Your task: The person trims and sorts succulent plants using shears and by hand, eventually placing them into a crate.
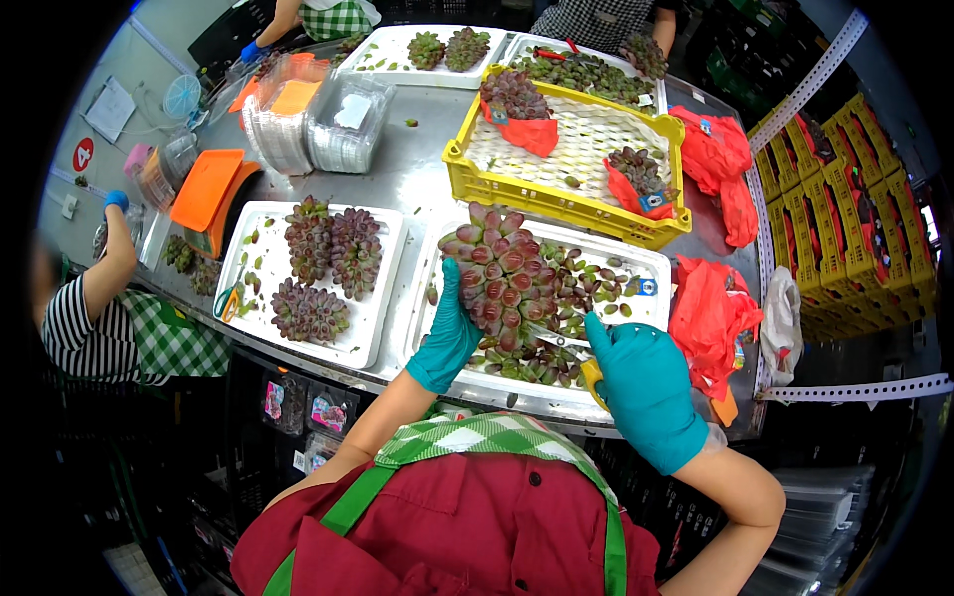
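The metal desk [422,159] carries everything in use, and the yellow crate [561,204] stands on it, lined with white netting. On the wearer's side of the crate, just in front of its near wall, lies the working tray [646,316], white and shallow. A second white tray [368,318] is to the left of the crate and nearer the wearer, with three dark rosettes [310,310] set apart from scattered leaves. Red bags [708,323] lie crumpled in front of the crate's right end, and more are bunched beside its right wall.

The large reddish succulent [505,273] is held up over the working tray, before the crate's near left part. The left hand [447,338], in a teal glove, cups its left side; how the hidden fingers lie cannot be told. The right hand [646,392], gloved alike, is closed around the yellow-handled scissors [593,380], their blades pointing left into the plant's lower edge. How far the blades are parted is hard to tell.

Loose leaves [601,283] litter the working tray, mostly in front of the crate's middle. The step in hand looks like trimming poor leaves off this plant. The next move seems to call for a steady left hold, a slight turn to expose the leaf base, and a short snip that spares the sound leaves.
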A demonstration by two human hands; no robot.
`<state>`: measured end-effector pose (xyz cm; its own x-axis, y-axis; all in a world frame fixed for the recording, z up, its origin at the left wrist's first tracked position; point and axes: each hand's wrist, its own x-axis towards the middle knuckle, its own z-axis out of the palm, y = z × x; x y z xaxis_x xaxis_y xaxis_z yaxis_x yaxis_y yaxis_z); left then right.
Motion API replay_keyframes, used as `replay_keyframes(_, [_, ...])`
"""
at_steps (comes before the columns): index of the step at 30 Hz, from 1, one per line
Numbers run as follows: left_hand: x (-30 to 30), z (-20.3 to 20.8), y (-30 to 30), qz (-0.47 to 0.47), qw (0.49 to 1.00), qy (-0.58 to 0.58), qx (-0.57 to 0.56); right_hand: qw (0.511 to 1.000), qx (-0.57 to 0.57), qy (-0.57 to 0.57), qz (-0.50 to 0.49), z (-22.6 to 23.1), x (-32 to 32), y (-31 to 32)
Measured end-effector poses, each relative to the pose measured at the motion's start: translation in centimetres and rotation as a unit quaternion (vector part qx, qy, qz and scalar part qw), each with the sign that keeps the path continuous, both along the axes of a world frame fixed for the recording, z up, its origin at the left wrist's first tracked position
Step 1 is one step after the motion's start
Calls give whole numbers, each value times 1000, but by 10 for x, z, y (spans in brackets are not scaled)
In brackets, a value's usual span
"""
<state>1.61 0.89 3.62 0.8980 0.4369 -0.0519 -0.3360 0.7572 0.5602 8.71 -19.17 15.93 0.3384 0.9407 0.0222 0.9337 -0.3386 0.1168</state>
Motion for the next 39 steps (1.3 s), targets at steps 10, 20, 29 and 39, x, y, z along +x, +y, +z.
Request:
replay_keyframes(10, [-1,-8,-3,11,999,30,13,984,-110,-141,-19,10,-16,25])
replay_keyframes(20, [1,-1,-2,8,1000,-16,-7,992,-88,-94,-9,22,-14,20])
replay_keyframes(29, [-13,-11,-1,19,998,52,20,1000,26,-14,11,43,0,1])
replay_keyframes(39, [-15,-20,-12,5,998,57,9,986,-76,-149,-15,41,-11,19])
